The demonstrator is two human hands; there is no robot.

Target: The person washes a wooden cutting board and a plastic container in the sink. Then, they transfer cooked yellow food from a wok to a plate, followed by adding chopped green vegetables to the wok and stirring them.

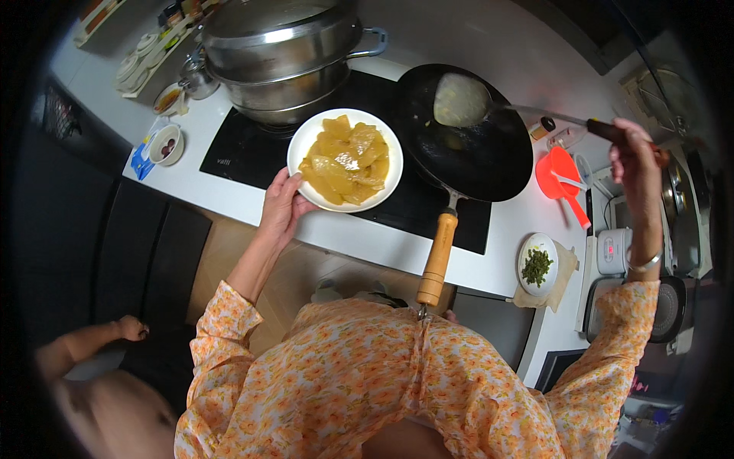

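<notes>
My left hand (285,202) grips the rim of a white plate (294,143) heaped with glossy yellow-brown cooked slices (347,158). The plate is held above the black cooktop (235,149), left of the wok. My right hand (633,152), raised on the right, is closed around the dark wooden handle of a metal spatula (461,100). Its wet blade is over the black wok (487,166), which has little more than a few scraps and an oily sheen inside. The wok's wooden handle (438,258) points towards my body.
A large lidded steel steamer (281,51) stands at the back left. To the right are an orange-red ladle (556,172) and a plate of chopped greens (537,267) on a cloth. A small white bowl (167,144) sits on the left counter. Another person's arm (86,347) shows at lower left.
</notes>
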